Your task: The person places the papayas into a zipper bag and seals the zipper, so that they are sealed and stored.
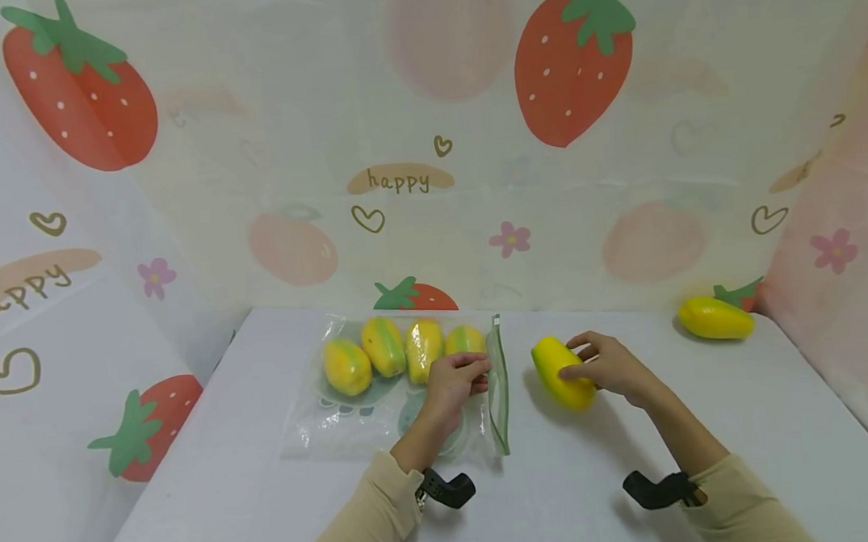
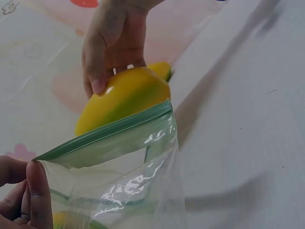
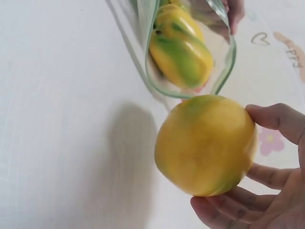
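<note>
A: Start with the left hand (image 1: 454, 387).
B: Grip nearly closed. Thumb and finger pinch the edge of a clear bag (image 1: 313, 434), close to one end of its green zip strip (image 1: 502, 397). Seen best from the left wrist.
A: And the right hand (image 1: 607, 367)?
B: Grip spread wide around one yellow-green fruit (image 1: 553, 366), thumb on one side, fingers on the other. Fruit is held tilted, just outside the bag, apart from the zip strip in the head view.
A: State of the bag?
B: Lies on the white desk (image 1: 210, 483), left of the held fruit. Mouth faces right, toward that fruit. Right wrist view looks straight into it: the rim stands parted in a loop.
A: Contents?
B: Four fruits (image 1: 385, 347), same kind, yellow with green streaks. They sit in a loose row along the far side of the bag. The rightmost is partly behind the left hand. Pale printed shapes on the plastic nearer the person.
A: Any others?
B: One lone fruit (image 1: 714, 318), on its side near the desk's far right corner, well apart from both hands.
A: Surroundings?
B: Printed sheet (image 1: 290, 132) behind the desk: strawberries, hearts, flowers, "happy". Beige sleeves (image 1: 368, 508) on both arms, a black device (image 1: 447, 489) at each wrist.
</note>
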A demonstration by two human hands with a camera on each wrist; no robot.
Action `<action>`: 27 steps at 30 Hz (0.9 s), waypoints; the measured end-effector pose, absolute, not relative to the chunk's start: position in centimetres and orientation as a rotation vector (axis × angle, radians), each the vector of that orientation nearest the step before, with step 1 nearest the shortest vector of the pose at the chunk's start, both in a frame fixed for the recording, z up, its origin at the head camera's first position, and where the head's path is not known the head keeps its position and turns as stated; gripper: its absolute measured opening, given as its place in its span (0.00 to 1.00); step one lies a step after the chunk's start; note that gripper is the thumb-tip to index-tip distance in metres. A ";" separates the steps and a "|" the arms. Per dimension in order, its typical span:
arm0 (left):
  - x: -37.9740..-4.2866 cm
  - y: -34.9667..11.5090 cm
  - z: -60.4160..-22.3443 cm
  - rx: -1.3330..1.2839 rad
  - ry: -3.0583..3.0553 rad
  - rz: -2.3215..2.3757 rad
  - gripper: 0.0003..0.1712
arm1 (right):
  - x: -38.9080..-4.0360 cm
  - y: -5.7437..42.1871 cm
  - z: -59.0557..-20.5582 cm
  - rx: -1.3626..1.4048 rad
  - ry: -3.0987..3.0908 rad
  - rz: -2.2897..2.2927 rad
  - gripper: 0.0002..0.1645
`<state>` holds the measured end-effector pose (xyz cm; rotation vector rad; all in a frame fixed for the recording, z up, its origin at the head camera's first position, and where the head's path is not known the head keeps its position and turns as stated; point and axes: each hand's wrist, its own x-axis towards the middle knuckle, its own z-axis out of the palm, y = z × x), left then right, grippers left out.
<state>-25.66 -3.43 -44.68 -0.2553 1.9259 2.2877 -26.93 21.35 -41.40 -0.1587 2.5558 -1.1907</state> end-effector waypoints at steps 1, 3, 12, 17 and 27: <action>-25.7 -3.4 -44.7 -0.255 1.924 2.290 0.14 | -26.9 21.1 -41.4 -0.176 2.548 -1.180 0.39; -25.7 -3.4 -44.6 -0.256 1.928 2.288 0.14 | -26.9 20.6 -41.3 -0.214 2.532 -1.150 0.38; -25.7 -3.5 -44.6 -0.264 1.946 2.248 0.16 | -27.3 18.7 -41.0 -0.391 2.466 -1.069 0.32; -25.8 -3.5 -44.6 -0.277 1.945 2.240 0.15 | -27.5 17.5 -41.0 -0.460 2.421 -0.970 0.30; -25.8 -3.5 -44.8 -0.278 1.960 2.231 0.14 | -28.3 15.3 -41.5 -0.564 2.326 -0.881 0.29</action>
